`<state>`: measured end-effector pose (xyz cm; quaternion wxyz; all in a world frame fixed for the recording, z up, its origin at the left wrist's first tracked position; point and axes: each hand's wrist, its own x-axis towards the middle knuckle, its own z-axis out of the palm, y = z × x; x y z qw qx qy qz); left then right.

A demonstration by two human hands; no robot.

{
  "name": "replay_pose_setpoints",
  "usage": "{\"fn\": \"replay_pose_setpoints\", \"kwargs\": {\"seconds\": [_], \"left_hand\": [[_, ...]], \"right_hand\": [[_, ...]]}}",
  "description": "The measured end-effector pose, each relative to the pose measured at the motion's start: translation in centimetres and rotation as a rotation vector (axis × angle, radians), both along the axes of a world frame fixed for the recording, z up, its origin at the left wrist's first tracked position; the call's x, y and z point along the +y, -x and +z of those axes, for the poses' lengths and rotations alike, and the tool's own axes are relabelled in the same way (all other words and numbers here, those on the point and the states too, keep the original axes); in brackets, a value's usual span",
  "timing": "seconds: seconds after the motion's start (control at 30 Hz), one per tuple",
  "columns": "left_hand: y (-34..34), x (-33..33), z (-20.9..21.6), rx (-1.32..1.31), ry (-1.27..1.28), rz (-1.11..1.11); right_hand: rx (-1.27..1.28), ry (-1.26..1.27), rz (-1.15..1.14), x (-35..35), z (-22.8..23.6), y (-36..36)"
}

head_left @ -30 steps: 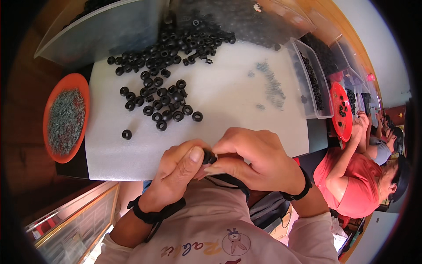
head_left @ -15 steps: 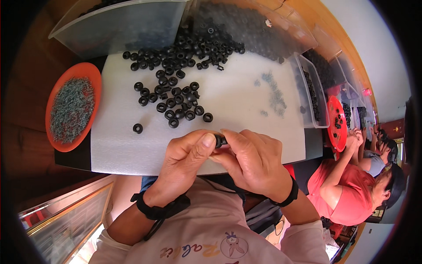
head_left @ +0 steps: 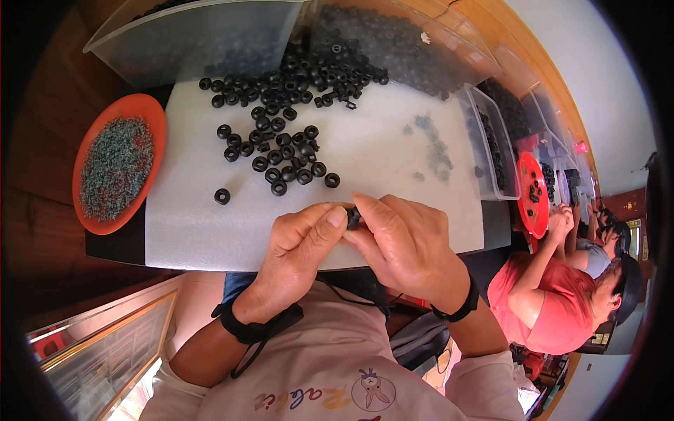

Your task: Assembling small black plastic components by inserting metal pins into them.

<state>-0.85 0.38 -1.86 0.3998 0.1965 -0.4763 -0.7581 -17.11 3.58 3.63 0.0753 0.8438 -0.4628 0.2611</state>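
Note:
A small black plastic cord lock (head_left: pixel 352 218) is pinched between my two hands over the table's near edge. My left hand (head_left: pixel 298 238) closes on its left side, the thumb lying on top. From the right, the thumb and forefinger of my right hand (head_left: pixel 407 245) press on it. My fingers cover most of the piece. Ahead of my hands lies a loose group of round black cord lock shells (head_left: pixel 288 156) with holes through them. One single shell (head_left: pixel 222 196) rests apart at the left.
An orange plate (head_left: pixel 159 151) of tiny springs stands left of the white mat (head_left: pixel 196 238). Clear bins (head_left: pixel 189 42) and a black heap (head_left: pixel 302 74) line the back. Small springs (head_left: pixel 437 151) lie at right, beside a clear box (head_left: pixel 511 168). A co-worker in red (head_left: pixel 540 302) sits right.
My hands have drawn slightly closer together around the black piece, which now shows less between the fingertips. The whole view has shifted a little. The loose shells stay in place on the mat.

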Motion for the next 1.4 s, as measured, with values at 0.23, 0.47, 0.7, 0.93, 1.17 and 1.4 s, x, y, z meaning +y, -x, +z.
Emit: {"fn": "replay_pose_setpoints", "kwargs": {"seconds": [0.23,0.47,0.7,0.93,1.17,1.4], "left_hand": [[0.2,0.7,0.4,0.003,-0.010,0.071],[0.0,0.5,-0.1,-0.078,0.029,-0.001],[0.9,0.9,0.7,-0.141,0.188,0.079],[1.1,1.0,0.2,-0.197,0.255,0.084],[1.2,1.2,0.3,-0.246,0.310,0.168],[1.1,0.9,0.0,-0.286,0.367,0.243]], "right_hand": [[-0.012,0.073,0.025,0.4,-0.8,0.1],[-0.002,0.078,0.014,1.0,-0.3,0.4],[0.084,0.027,-0.121,2.1,0.3,0.0],[-0.021,0.025,-0.127,2.3,-1.2,-0.2],[-0.063,0.073,-0.177,2.0,-2.2,-1.3],[-0.144,0.164,-0.161,1.4,-2.7,-2.0]]}}
